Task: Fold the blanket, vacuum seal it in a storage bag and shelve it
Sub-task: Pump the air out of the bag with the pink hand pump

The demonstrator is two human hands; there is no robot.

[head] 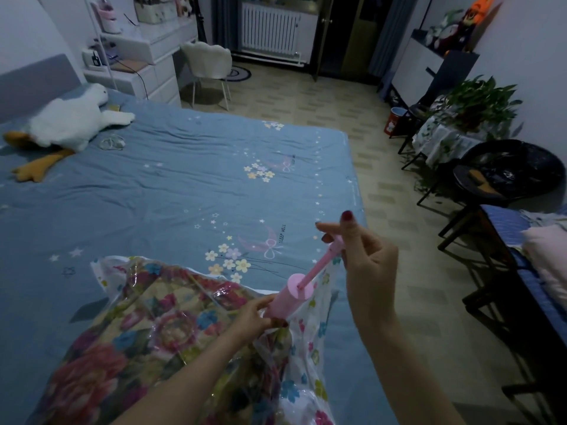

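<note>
A bed (pixel 171 179) under a blue sheet printed with flowers, stars and moons fills most of the room's left side, its far corner reaching toward a tiled floor (pixel 352 111). On the near part of the sheet lies a clear storage bag (pixel 306 357) with small printed flowers along its edge; a folded floral blanket (pixel 122 326) in pinks, yellows and blues sits inside it, seen through the crinkled plastic. A white plush goose (pixel 70 124) with orange feet rests near the headboard, well apart from the bag. Beyond the bed stand a white dresser (pixel 147 56) and a pale chair (pixel 208 62); a radiator (pixel 270 29) lines the far wall. On the right, a leafy plant (pixel 478 102) stands on a cloth-covered table, beside a dark round chair (pixel 509 170).

A pink hand pump (pixel 291 297) stands tilted on the bag's right portion, its base hidden behind the fingers, its thin rod drawn out upward to the right. The person's left hand (pixel 254 317) wraps around the lower barrel of the pump, fingers curled snugly about it just above the plastic. The right hand (pixel 365 256) holds the pump's handle (pixel 336 242) at the top of the rod, fingers pinched around it with one fingertip raised, its nail painted dark red.
</note>
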